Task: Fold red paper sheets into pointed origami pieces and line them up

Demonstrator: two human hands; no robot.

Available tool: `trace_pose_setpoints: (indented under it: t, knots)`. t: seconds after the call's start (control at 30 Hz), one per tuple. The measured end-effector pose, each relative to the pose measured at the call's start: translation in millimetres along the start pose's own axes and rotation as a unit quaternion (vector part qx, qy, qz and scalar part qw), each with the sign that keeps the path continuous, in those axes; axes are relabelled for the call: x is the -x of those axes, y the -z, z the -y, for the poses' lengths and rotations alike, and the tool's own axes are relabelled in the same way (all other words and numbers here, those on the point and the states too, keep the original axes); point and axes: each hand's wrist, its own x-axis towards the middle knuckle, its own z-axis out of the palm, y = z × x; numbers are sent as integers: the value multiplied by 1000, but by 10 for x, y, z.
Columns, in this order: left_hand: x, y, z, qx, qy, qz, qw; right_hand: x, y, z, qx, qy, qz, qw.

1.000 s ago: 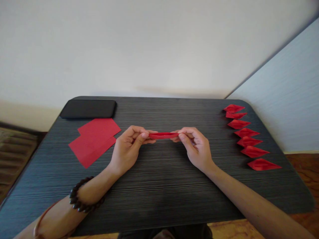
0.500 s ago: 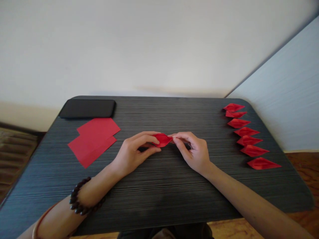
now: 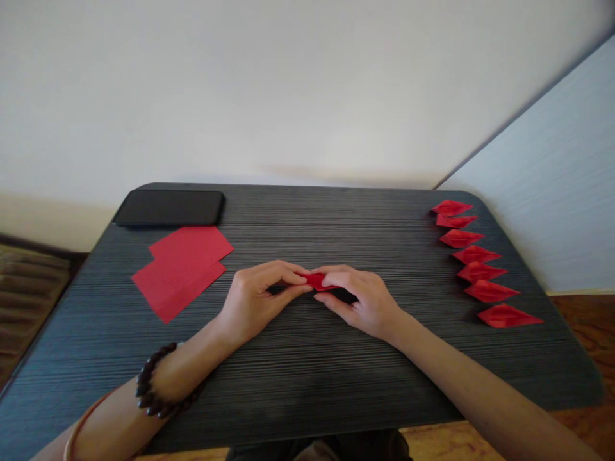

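Observation:
A small folded red paper boat [image 3: 317,280] is held between my two hands over the middle of the table, partly covered by fingers. My left hand [image 3: 262,294] pinches its left end between thumb and fingertips. Around its right part, the fingers of my right hand [image 3: 362,296] are curled, with the forefinger over the top and the thumb on the near side. Several finished-looking red paper boats [image 3: 489,291] stand in a column along the table's right side. Flat red paper sheets [image 3: 182,272] lie overlapping to the left of my left hand.
A black phone [image 3: 170,208] lies at the back left corner, touching or close to the red sheets. The dark, ribbed table [image 3: 307,384] has rounded corners and meets a pale wall [image 3: 307,96] at the back. A ribbed brown object [image 3: 31,304] stands beyond its left edge.
My right hand has shifted left, from pinching the boat's right tip to wrapping round its right part. My left fingers have moved to a pinch at the left end.

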Motion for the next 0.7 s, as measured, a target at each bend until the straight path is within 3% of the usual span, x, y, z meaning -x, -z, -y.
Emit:
trace_pose_setpoints:
  t: [0.1,0.33,0.53,0.7]
  knots:
    - [0,-3,-21,26,28,6,999,-26,14,8,-3,-10,-1,1000]
    - [-11,-10,-30,103,175,-2,979,-72,73,20,-47,-80,-26,995]
    - [-23,-13,-34,74,228,-5,971,-60,53,13,-46,-130,-16,990]
    - [-85,20,-29,-36,241,36,969,-59,44,4,-46,-197,-16,979]
